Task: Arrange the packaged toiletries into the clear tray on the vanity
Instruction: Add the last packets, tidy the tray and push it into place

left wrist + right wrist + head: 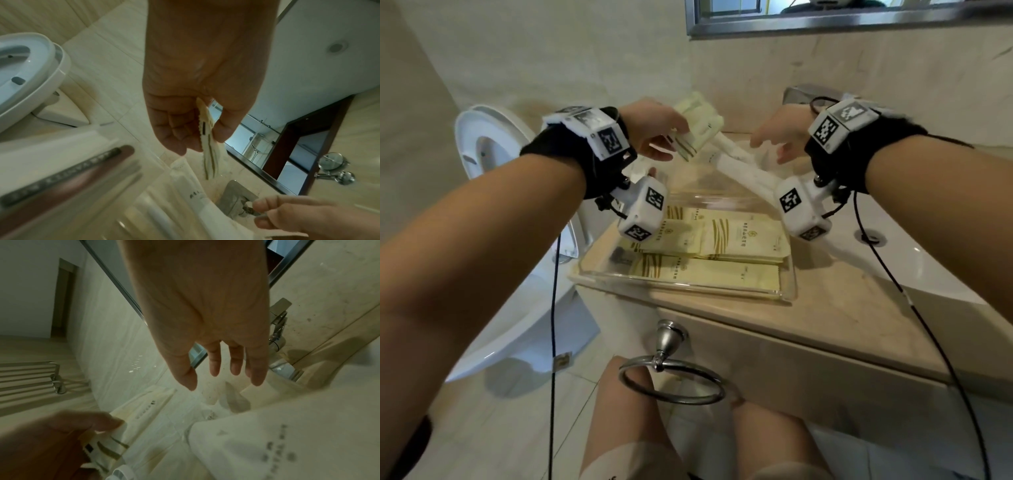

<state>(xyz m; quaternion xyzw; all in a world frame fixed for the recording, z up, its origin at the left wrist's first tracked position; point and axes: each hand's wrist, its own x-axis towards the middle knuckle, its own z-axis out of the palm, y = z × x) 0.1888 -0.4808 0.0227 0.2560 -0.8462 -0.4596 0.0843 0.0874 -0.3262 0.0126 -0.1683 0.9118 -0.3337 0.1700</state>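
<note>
A clear tray (789,286) sits on the beige vanity and holds several flat cream packets (743,238) with gold stripes. My left hand (657,137) pinches a stack of cream packets (697,128) between thumb and fingers, above the tray's far end; the same packets (208,146) show edge-on in the left wrist view. Long white wrapped packets (743,168) lean across the tray's far right corner. My right hand (779,140) hovers just above them with straight, spread fingers (213,365), holding nothing.
A white sink basin (914,260) lies right of the tray, with a faucet (277,324) behind it. A toilet (493,150) with raised lid stands at left. A chrome towel ring (671,380) hangs below the vanity's front edge. A mirror frame (825,20) runs above.
</note>
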